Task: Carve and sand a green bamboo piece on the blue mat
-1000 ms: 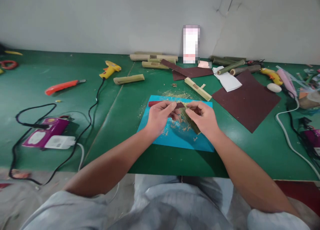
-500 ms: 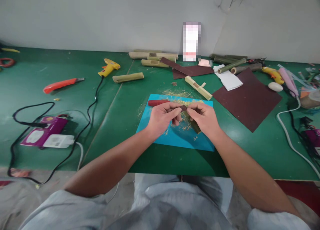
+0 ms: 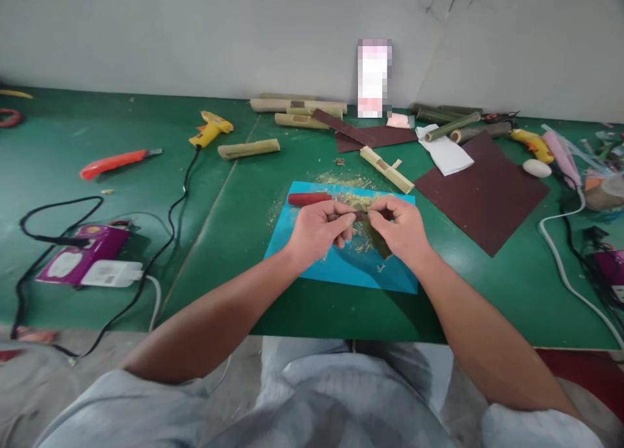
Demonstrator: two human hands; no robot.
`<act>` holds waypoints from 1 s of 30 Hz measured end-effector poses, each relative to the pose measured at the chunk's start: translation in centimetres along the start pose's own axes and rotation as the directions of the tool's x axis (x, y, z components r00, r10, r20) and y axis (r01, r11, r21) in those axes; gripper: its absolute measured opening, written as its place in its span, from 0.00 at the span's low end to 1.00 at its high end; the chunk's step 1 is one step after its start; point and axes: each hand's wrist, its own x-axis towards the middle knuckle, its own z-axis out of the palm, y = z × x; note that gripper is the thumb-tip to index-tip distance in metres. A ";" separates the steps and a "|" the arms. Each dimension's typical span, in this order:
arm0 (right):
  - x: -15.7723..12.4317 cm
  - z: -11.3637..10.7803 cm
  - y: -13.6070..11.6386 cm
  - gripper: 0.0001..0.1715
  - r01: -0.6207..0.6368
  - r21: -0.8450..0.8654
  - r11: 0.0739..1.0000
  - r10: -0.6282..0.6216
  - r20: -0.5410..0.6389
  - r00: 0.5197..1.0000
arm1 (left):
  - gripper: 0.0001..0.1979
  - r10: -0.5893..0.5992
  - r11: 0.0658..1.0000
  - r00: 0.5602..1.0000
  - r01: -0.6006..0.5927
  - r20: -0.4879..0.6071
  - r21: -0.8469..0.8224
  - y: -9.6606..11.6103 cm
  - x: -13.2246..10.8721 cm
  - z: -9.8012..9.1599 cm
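My left hand [image 3: 319, 230] and right hand [image 3: 400, 227] are both pinching — the small brown strip [image 3: 361, 216] sits between my fingertips, right over the blue sheet [image 3: 394, 281]! A green bamboo piece [image 3: 379, 241] shows under my right hand — pale shavings [image 3: 347, 183] scattered about.

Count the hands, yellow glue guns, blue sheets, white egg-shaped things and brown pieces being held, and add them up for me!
Hands: 2 (left hand, right hand)
Yellow glue guns: 2 (left-side gun, right-side gun)
Blue sheet: 1
White egg-shaped thing: 1
Held brown piece: 1
Total: 7
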 end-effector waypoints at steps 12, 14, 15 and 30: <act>1.8 -3.1 2.0 0.05 -0.165 -0.544 0.823 0.086 -0.168 0.982 | 0.08 0.268 0.897 0.962 -0.230 -0.050 0.377 -2.0 2.7 -0.7; 1.5 -2.9 1.2 0.17 -0.144 -0.639 0.755 0.097 -0.109 0.989 | 0.07 0.381 0.779 0.924 -0.337 0.027 0.529 -2.1 3.3 -0.6; 1.3 -2.8 0.6 0.22 -0.136 -0.675 0.725 0.104 -0.089 0.991 | 0.08 0.412 0.729 0.909 -0.376 0.072 0.572 -2.2 3.6 -0.6; -1.7 -0.7 -2.7 0.12 0.067 -0.876 0.477 0.339 0.254 0.906 | 0.12 0.326 0.651 0.916 -0.398 0.234 0.647 -2.8 3.2 -1.5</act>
